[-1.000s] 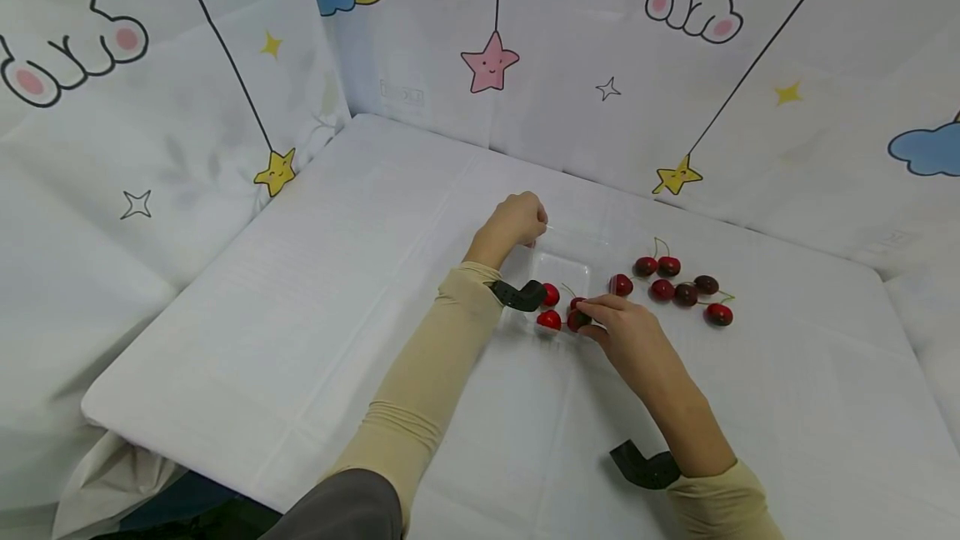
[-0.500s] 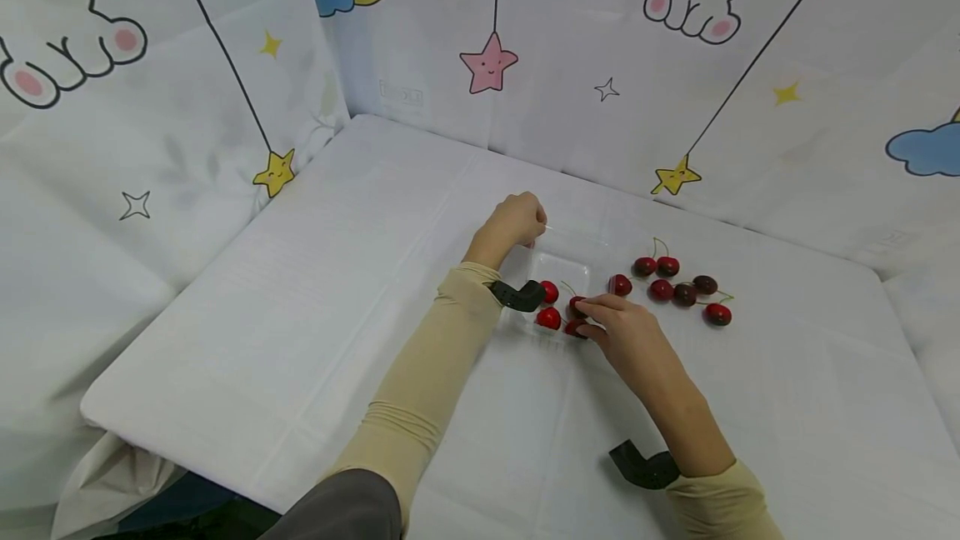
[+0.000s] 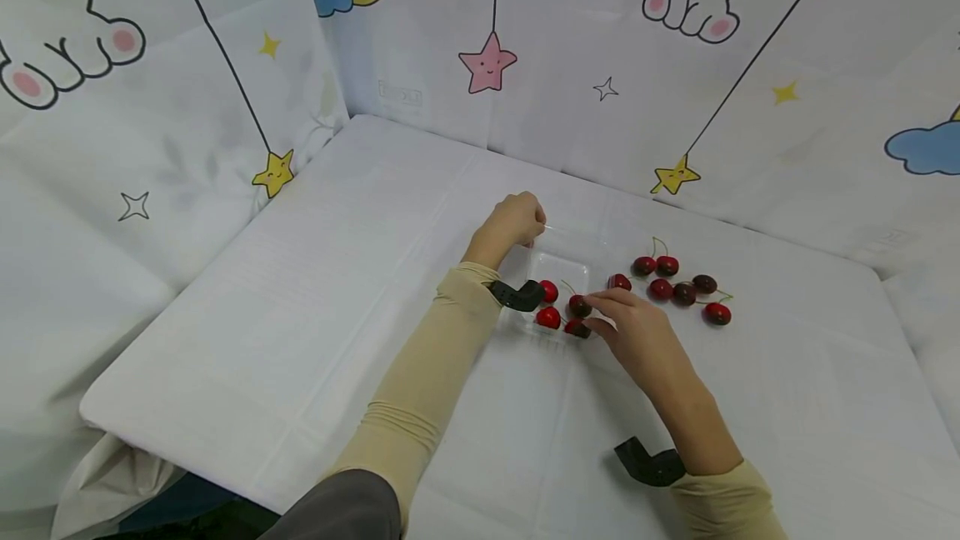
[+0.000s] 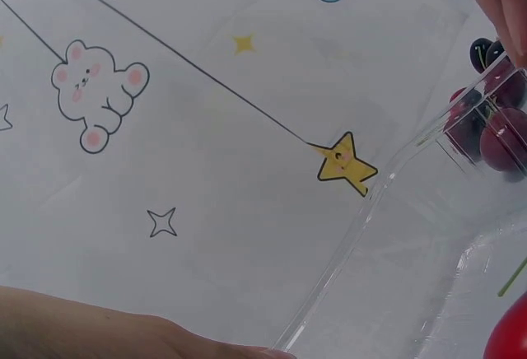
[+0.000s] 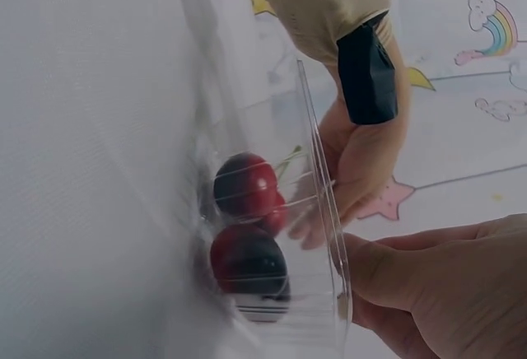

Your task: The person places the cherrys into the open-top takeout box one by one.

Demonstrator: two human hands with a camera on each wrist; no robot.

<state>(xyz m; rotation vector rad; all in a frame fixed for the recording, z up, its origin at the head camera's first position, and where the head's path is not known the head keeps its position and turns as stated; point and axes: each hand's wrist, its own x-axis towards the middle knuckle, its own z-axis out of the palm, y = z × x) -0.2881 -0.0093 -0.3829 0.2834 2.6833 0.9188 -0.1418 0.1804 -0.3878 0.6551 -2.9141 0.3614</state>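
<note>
My left hand (image 3: 512,225) grips the far left rim of a clear plastic container (image 3: 564,267), its fingers curled. In the left wrist view only a strip of this hand (image 4: 123,326) shows, against the rim. Several red cherries (image 3: 548,317) lie in the container's near part, some with green stems. My right hand (image 3: 637,336) is at the near right rim with thumb and fingers apart, close beside a dark cherry (image 3: 580,305) and holding nothing visible. Through the container's wall, the right wrist view shows dark red cherries (image 5: 247,186).
Several loose cherries (image 3: 661,289) lie on the white table (image 3: 337,273) right of the container, some joined by stems. Behind stands a white cloth wall (image 3: 555,132) with printed stars and bears. The left forearm (image 3: 420,390) crosses the table's near side.
The cherry pair under my right hand has settled lower in the container. My right fingers have let go of it, spread and drawn slightly right. The left hand stays put.
</note>
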